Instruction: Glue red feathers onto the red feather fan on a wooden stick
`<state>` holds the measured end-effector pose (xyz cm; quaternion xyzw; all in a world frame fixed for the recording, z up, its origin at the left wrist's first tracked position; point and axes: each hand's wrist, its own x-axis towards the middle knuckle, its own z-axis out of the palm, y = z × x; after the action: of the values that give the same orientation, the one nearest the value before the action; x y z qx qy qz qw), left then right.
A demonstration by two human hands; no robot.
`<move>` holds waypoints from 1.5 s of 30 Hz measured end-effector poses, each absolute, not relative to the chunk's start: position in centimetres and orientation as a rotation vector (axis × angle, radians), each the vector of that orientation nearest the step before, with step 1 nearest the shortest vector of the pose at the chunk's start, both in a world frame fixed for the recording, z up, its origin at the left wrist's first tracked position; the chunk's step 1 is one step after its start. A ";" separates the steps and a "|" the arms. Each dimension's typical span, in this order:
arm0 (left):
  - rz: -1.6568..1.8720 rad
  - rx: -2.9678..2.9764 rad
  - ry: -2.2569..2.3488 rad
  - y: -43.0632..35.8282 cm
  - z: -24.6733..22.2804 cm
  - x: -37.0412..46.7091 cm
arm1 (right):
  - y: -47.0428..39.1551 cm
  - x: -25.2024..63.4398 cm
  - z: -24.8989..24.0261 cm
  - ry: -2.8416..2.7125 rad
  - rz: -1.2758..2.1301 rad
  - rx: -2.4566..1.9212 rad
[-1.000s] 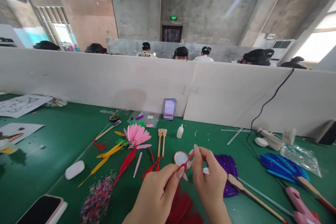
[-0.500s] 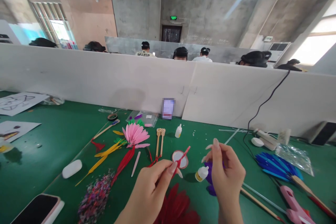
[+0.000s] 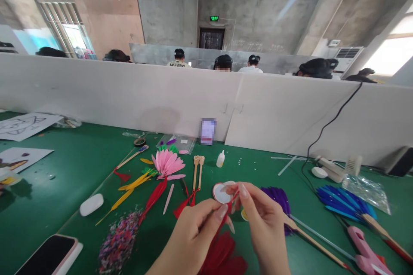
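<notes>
My left hand [image 3: 198, 230] is closed in a pinch around the narrow stem of a red feather bunch [image 3: 222, 255], whose feathers fan out below the fingers. At the stem's upper end, my right hand [image 3: 263, 223] pinches the thin red tip between thumb and fingers. Just behind the fingertips lies a small round white dish with a red rim [image 3: 219, 193]. A glue bottle [image 3: 244, 215] is mostly covered by my right hand. Another white glue bottle [image 3: 220, 159] stands upright farther back.
Left of my hands lie pink feathers [image 3: 167, 163], yellow feathers [image 3: 129, 193], two wooden sticks [image 3: 198, 176] and a phone [image 3: 45, 258]. To the right are a purple feather brush [image 3: 279, 200], blue feathers [image 3: 345, 200] and a pink glue gun [image 3: 361, 245]. A white partition [image 3: 161, 99] borders the green table.
My right hand has moved left and down to the red stem and now pinches its tip. It now covers most of the near glue bottle and exposes more of the purple feathers.
</notes>
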<state>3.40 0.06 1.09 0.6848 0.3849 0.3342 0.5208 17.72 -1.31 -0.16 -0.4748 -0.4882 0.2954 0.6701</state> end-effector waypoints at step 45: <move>0.628 2.245 1.109 0.4 0.5 2.6 | -1.1 17.8 -0.4 -1.110 0.690 -1.153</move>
<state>2.60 0.43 0.47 0.8358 0.4129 0.2339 0.2761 17.76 -1.06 -0.40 -0.5062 -0.4874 0.3030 0.6438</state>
